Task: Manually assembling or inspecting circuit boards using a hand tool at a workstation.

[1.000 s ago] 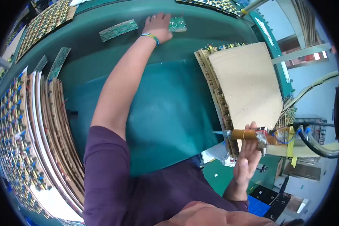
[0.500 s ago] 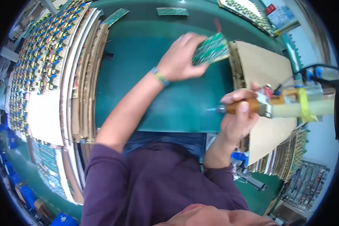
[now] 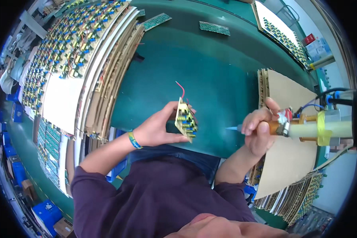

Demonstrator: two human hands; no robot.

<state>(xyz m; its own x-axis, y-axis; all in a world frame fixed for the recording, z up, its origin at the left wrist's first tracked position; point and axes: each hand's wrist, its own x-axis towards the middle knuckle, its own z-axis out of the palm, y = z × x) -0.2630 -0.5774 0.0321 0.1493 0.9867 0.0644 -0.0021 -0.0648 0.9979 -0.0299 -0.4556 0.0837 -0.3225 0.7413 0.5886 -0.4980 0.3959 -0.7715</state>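
Observation:
My left hand (image 3: 156, 127) is closed on the edges of a small circuit board (image 3: 186, 121) near the middle, held up above the green work surface. The board is tilted, its side with yellow, blue and black components showing, and a red wire rises from its far end. In my right hand (image 3: 258, 133) is a glue dispenser (image 3: 305, 130): a brown barrel, a metal clamp, a thick cream tube with yellow tape and a pale tapered nozzle. That nozzle points left toward the board, apart from it.
Layered cardboard sheets carrying many assembled boards (image 3: 75, 43) stand at the left. A cardboard-topped stack (image 3: 293, 89) rises at the right under the dispenser. Green circuit boards (image 3: 214, 28) lie at the far side of the green mat (image 3: 222, 75). Another loaded sheet (image 3: 281, 35) sits far right.
My left hand has brought the circuit board back toward me and left, and turned it from its green solder side to its component side. The dispenser stays in my right hand, slightly nearer me.

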